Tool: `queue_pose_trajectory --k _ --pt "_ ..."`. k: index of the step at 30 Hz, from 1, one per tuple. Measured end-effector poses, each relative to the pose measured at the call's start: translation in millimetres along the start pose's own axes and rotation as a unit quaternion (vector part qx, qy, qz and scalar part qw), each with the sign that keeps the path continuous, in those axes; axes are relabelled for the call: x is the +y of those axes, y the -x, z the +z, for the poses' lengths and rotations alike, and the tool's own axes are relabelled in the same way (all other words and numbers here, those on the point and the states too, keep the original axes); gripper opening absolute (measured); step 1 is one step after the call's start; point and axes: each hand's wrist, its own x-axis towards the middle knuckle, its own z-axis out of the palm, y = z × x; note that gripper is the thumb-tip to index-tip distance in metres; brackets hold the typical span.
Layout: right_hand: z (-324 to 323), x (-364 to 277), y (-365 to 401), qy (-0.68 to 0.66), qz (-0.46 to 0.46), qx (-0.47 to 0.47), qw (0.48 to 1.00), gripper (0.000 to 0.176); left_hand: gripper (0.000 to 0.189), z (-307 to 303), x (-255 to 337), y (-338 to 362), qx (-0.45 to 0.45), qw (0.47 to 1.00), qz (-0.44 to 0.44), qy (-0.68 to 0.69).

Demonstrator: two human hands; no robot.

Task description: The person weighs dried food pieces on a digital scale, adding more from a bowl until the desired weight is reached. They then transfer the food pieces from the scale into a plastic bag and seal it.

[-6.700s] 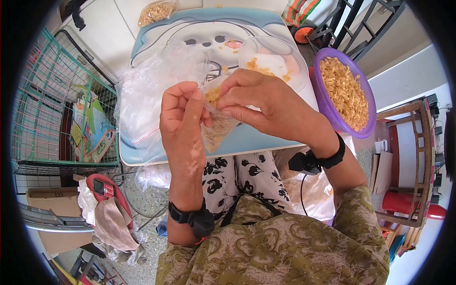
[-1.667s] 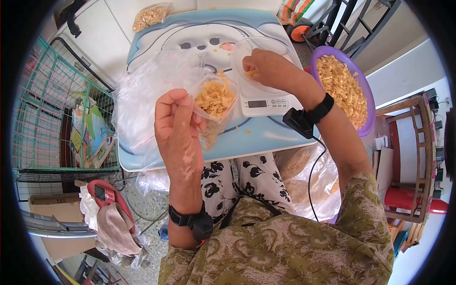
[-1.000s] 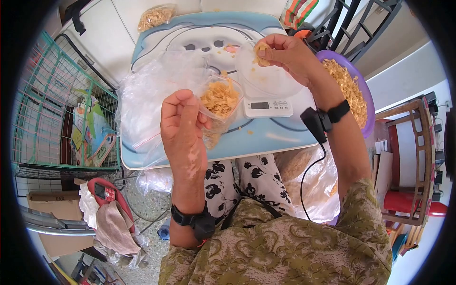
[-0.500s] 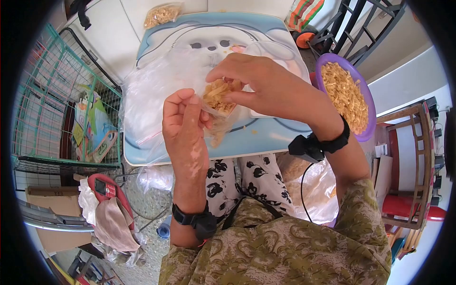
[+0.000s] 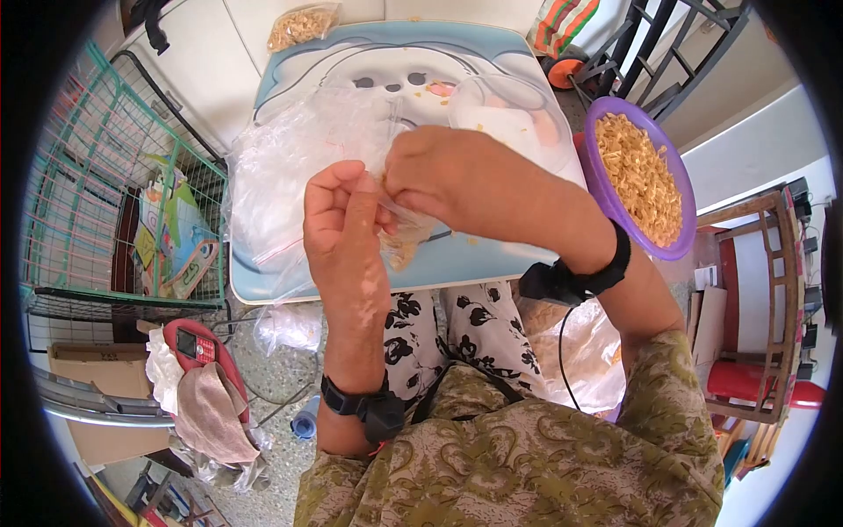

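sunlit floor and household clutter ring a low blue surface (image 5: pixel 505 255) with a cartoon print, seen from above the person's lap.

nearest, just over the near edge of the surface, the left hand (image 5: pixel 347 233) stands upright. its grip is pinched, thumb against fingers, on one side of the mouth of a small bag (image 5: pixel 402 249). this small bag is clear, partly filled with pale golden snack pieces, and hangs at the surface's near edge. the right hand (image 5: pixel 457 180) reaches across from the right side of the surface, its grip pressed together on the same mouth. the back of the hand hides exactly how the fingertips sit.

further in, on the left half of the surface, lies a loose pile of empty clear bags (image 5: pixel 294 167). toward the far right of the surface sits a clear bowl (image 5: pixel 509 114) with only a few crumbs in it. at the far edge rests a filled bag (image 5: pixel 303 25). off the right side of the surface a purple bowl (image 5: pixel 590 189) is heaped with the same snack. off the left side stands a green wire rack (image 5: pixel 97 176).

the step in hand looks like closing the small bag, with both grips working its mouth. a next move would call for running the pinch along the whole strip with the small bag kept upright, so that no pieces catch in the seal.
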Motion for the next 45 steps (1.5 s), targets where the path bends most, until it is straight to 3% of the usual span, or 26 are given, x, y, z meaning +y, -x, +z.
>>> queue_pose_trajectory --k 1,3,4,6,11,17,20,22,26,28,37,40,45 --pt "-2 1 0 0.000 0.001 0.001 1.000 0.014 0.016 0 1 0 0.012 1.000 0.002 -0.002" --pt "-8 6 -1 -0.085 -0.008 0.120 0.989 0.011 0.016 -2 2 0 0.006 1.000 0.002 0.010" --pt "-13 10 0 -0.086 -0.010 0.119 0.989 0.011 0.016 -3 3 -1 0.000 1.000 0.004 0.022" --pt "-27 17 7 0.014 -0.033 0.169 0.985 0.013 0.016 -4 3 0 0.003 1.000 0.003 0.020" --pt "-20 2 32 0.019 -0.004 0.129 0.991 0.020 0.016 -5 4 0 0.014 1.000 0.003 0.015" --pt "12 -7 35 0.041 -0.051 0.118 0.991 0.026 0.018 -3 3 0 0.013 1.000 -0.003 0.000" --pt "16 -11 34 0.058 -0.042 0.089 0.993 0.026 0.015 0 4 1 0.018 1.000 -0.004 -0.010" --pt "13 -15 33 0.072 -0.002 0.017 0.997 0.032 0.014 2 4 3 0.010 1.000 -0.014 -0.013" --pt "15 -14 35 0.062 -0.006 0.025 0.998 0.030 0.015 -1 5 2 0.021 1.000 -0.006 -0.015" --pt "17 -13 38 0.013 0.003 0.120 0.993 0.028 0.016 -7 6 -1 0.023 1.000 0.013 0.004" --pt "14 -12 36 -0.094 0.067 0.188 0.975 0.014 0.017 -11 12 -4 0.020 0.999 0.042 -0.028" --pt "15 -20 31 -0.079 0.070 0.258 0.960 0.012 0.017 -8 18 -6 -0.002 0.998 0.057 0.006" --pt "32 -23 32 -0.066 0.057 0.272 0.958 0.015 0.019 -11 13 -4 0.008 0.997 0.045 -0.055"
